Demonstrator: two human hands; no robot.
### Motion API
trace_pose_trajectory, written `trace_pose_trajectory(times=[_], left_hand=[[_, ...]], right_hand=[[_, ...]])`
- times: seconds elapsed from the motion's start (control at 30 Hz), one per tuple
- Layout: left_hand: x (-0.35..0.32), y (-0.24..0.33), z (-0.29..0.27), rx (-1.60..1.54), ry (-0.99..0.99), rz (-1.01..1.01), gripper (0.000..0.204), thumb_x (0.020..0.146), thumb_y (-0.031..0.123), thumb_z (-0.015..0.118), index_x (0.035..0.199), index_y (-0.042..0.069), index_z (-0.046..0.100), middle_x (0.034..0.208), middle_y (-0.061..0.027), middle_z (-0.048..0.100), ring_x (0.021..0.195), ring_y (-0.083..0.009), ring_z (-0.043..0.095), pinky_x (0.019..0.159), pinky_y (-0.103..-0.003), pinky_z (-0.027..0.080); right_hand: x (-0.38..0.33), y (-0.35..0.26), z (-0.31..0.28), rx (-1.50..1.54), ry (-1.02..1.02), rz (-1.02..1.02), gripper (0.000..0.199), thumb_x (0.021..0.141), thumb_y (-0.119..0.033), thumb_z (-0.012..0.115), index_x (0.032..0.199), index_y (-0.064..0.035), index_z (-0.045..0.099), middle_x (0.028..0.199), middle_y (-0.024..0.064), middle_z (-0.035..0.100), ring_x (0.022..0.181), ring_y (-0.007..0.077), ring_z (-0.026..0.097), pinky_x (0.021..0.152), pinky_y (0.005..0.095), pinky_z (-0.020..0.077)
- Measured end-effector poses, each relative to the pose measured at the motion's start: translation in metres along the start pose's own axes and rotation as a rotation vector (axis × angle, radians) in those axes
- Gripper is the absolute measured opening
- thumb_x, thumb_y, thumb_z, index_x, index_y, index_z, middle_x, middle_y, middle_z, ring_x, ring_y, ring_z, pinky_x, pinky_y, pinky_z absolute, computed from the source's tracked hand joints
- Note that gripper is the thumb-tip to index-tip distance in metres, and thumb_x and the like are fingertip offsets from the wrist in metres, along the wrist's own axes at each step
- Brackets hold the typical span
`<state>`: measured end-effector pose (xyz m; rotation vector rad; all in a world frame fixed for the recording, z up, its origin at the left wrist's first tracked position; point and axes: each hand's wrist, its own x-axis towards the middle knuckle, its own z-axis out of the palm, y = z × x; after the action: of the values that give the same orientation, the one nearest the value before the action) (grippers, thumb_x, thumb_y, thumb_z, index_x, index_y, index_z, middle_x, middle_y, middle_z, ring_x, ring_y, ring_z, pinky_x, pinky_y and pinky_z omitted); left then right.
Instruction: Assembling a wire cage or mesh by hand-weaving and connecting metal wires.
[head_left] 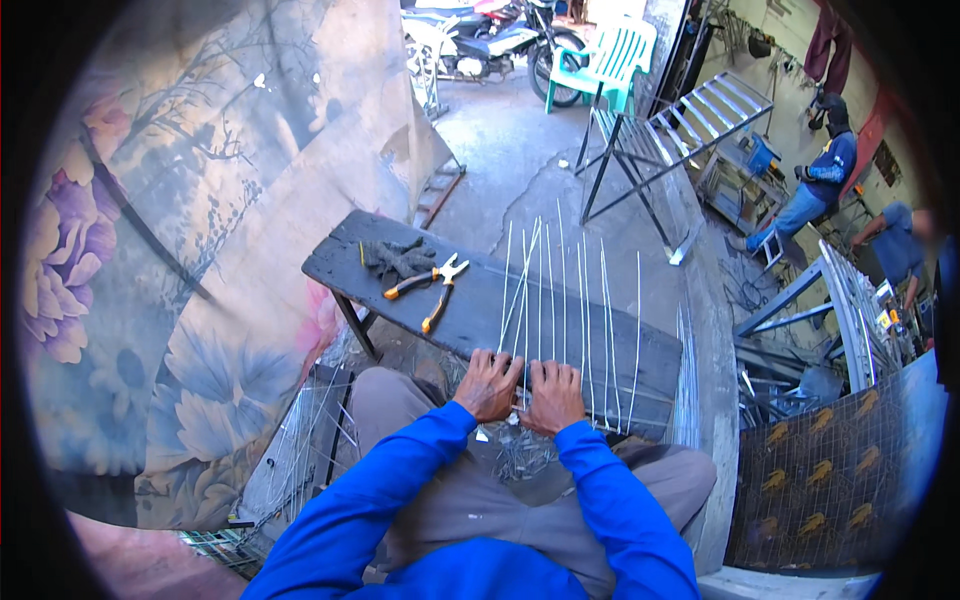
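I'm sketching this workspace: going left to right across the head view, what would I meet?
Purple printed flower → pliers → left hand → right hand → rightmost thin white rod → co-worker in jeans.

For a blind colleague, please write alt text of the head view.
A person's left hand and right hand curl side by side at a dark bench, by thin pale rods; to the left lie open pliers and dark fabric.
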<state>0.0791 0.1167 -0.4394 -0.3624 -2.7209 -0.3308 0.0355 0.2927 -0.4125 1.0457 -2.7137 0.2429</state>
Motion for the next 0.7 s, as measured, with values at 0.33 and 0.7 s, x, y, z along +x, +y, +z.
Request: trace_pose_trajectory(times=[0.33,0.7], left_hand=[[0.008,0.019,-0.001,0.010,0.002,0.019,0.073,0.068,0.027,0.080,0.131,0.003,0.053,0.117,-0.0167,0.057,0.113,-0.0373,0.053,0.101,-0.051,0.041],[-0.002,0.004,-0.028,-0.148,-0.286,-0.064,0.094,0.078,0.056,0.084,0.145,-0.001,0.050,0.139,-0.0251,0.051,0.129,-0.0412,0.049,0.110,-0.051,0.039]], right_hand=[[-0.016,0.013,-0.008,0.009,-0.083,-0.008,0.086,0.070,-0.038,0.083,0.143,-0.0052,0.049,0.129,0.0166,0.056,0.124,0.0341,0.052,0.108,0.0501,0.0386],[-0.117,0.009,-0.037,0.543,0.104,0.210,0.030,0.089,-0.032,0.068,0.106,-0.0062,0.068,0.111,0.0146,0.065,0.112,0.0335,0.063,0.092,0.0477,0.0529]])
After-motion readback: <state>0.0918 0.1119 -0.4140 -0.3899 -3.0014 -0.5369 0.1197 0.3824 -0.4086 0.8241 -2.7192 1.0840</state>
